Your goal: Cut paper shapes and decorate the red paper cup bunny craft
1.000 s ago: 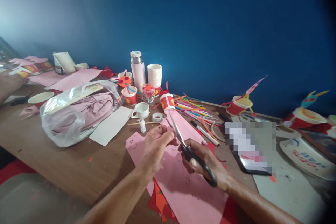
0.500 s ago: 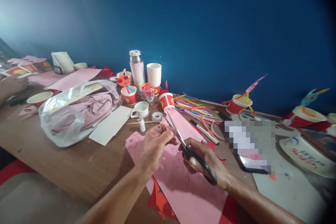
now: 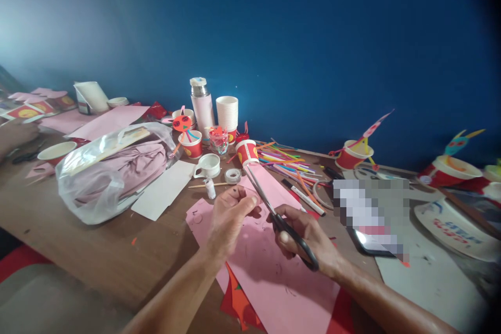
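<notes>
My right hand (image 3: 303,235) grips black-handled scissors (image 3: 291,232) by the loops. Their metal blades point up and away, nearly closed, and pass just right of my left fingertips. My left hand (image 3: 230,214) is closed in a pinch, thumb against fingers, on what looks like a small piece of pink paper (image 3: 252,192), mostly hidden by the fingers. Under both hands lies a large pink paper sheet (image 3: 282,276) with dark pen marks. Red and orange paper (image 3: 240,300) shows from beneath it.
Beyond my hands are a tape roll (image 3: 233,175), a white cup (image 3: 209,165), a toppled red paper cup (image 3: 247,152), colourful sticks (image 3: 289,159) and a thermos (image 3: 202,109). A plastic bag (image 3: 90,203) lies left, a phone (image 3: 371,242) right. Another person's hand (image 3: 15,135) is far left.
The scissor blades have drawn closer together beside my left fingertips. Both hands stay almost in place, and the whole view has shifted slightly.
</notes>
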### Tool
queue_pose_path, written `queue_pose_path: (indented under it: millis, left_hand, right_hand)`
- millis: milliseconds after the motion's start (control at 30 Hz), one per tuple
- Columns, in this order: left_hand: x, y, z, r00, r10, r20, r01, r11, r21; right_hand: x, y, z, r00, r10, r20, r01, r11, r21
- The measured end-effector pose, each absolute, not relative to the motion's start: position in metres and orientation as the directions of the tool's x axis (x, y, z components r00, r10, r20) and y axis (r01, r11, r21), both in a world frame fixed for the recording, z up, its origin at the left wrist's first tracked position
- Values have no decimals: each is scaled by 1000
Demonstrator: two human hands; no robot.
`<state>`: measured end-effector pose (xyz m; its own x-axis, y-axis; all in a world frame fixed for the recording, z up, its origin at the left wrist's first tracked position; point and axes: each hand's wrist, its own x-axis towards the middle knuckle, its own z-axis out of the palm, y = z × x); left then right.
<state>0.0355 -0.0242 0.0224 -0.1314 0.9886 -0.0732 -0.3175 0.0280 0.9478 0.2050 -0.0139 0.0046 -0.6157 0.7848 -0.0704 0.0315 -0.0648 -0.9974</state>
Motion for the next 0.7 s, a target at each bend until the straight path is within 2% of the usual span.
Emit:
queue_pose_path:
  millis: [300, 533, 700]
  left_hand:
    - [41, -23, 28, -29, 991, -127, -320, 111, 941]
    - [48, -23, 24, 73, 980, -186, -195, 197, 961]
    - [50, -23, 20, 136, 961, -241, -145, 260, 955]
  right_hand:
    - [209, -4, 18, -545, 836, 64, 2, 78, -997]
    - [207, 1, 10, -458, 883, 106, -95, 70, -993]
    - [204, 1, 6, -411, 907, 94, -86, 64, -994]
